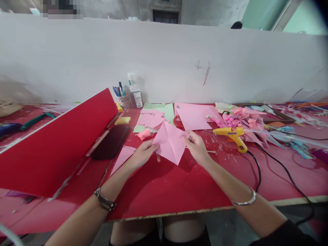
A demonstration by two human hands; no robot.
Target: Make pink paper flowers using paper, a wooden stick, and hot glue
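Note:
A square of pink paper (pixel 170 141) with crossing fold creases is held up over the red table, one corner pointing toward me. My left hand (pixel 146 152) pinches its left corner between thumb and fingers. At the opposite corner, my right hand (pixel 196 146) grips the sheet the same way. Below my left forearm lies a folded pink paper piece (pixel 124 156). Just behind the held sheet are a small pink bundle (pixel 145 134) and the red handle of what look like scissors (pixel 177 122), partly hidden by paper.
A yellow glue gun (pixel 232 136) lies right, its black cord running off the table's front edge. Behind it is a heap of pink paper pieces (pixel 239 119). Left stand a slanted red board (pixel 64 147) and a dark phone (pixel 110 141). Pink sheets (pixel 197 114) and a pen cup (pixel 124 101) sit behind.

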